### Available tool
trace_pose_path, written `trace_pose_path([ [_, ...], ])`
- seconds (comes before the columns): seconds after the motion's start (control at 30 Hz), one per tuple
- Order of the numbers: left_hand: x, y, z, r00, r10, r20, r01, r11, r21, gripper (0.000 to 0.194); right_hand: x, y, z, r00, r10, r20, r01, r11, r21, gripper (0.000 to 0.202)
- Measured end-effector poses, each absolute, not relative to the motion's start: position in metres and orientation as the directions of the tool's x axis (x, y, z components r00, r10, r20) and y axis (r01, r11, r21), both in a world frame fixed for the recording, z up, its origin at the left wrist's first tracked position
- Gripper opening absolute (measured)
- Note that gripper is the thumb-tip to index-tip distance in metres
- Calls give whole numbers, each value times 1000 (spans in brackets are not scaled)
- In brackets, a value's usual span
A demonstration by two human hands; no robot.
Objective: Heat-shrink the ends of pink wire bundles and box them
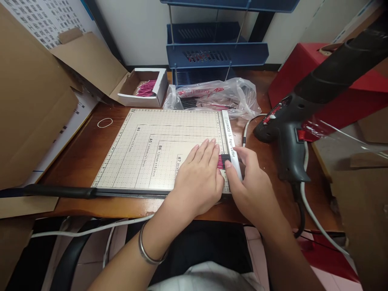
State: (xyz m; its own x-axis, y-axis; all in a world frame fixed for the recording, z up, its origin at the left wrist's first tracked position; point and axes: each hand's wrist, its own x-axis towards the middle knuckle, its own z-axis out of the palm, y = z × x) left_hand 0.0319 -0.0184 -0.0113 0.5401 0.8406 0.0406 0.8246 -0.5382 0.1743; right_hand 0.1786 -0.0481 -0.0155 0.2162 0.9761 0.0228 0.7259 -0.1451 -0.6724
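A cream paper cutter with printed grid lines lies on the wooden table. Its black-handled arm runs along the near edge. My left hand lies flat on the board, fingers stretched out, over a bundle of pink wires with black ends. Part of the bundle is hidden under the palm. At the right edge of the board, my right hand has its thumb at the black ends and its index finger at the white guide strip; thumb and index finger are apart.
Behind the cutter are an open white box holding pink wires and a plastic bag with more wires. A black heat gun stands at the right with its cable. A rubber band lies at the left, below blue shelves.
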Motion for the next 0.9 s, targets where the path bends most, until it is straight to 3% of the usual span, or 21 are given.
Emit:
trace_pose_path([
  [0.23,32,-19,-14,539,838,88,819,-545,180,63,173,-45,-16,218,974,-69,761,-214,-613,56],
  [0.67,39,-21,-16,469,874,127,860,-484,160,57,175,-48,-18,209,977,-47,777,-195,-599,53],
  [0.9,39,-20,-15,475,873,110,858,-488,162,58,176,-51,-23,164,984,69,800,-91,-594,57],
])
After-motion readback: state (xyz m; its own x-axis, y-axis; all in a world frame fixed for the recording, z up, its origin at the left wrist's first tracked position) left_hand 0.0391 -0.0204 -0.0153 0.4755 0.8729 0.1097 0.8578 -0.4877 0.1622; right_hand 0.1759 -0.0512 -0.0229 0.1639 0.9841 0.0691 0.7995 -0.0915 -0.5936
